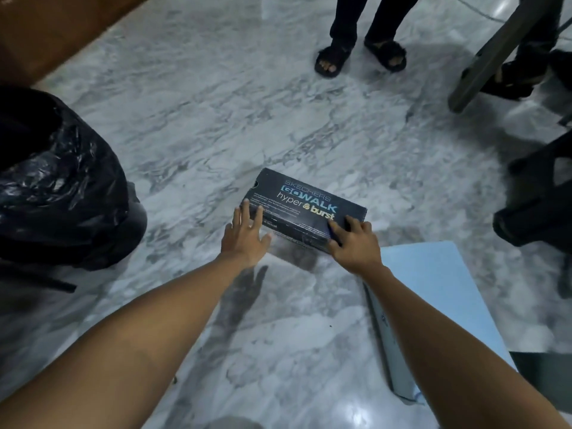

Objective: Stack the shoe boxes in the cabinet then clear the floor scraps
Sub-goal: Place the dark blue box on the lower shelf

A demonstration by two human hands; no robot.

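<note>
Head view: a dark shoe box [301,210] is shown lying flat on the marble floor [216,125], lid uppermost, with printed lettering across the lid.
Landmark: all places below are given relative to the dark shoe box.
Left hand [244,235]: placed at the box's near-left end; fingers spread and nearly straight, their tips laid on the lid edge, nothing clasped.
Right hand [354,243]: placed at the near-right corner; fingers are curled over the lid edge and the box is gripped there.
Pale blue box [433,305]: seen lying just nearer than, and to the right of, the dark box.
Black bin bag [58,187]: seen well to the left.
Sandalled feet [359,55]: a bystander's, seen beyond the far side.
Handling (judged): stiff cardboard, probably light; the contents cannot be seen, so the weight is uncertain. The lid may lift free.
Hold (advised): the two short ends are best taken, with fingers brought under the base.
</note>
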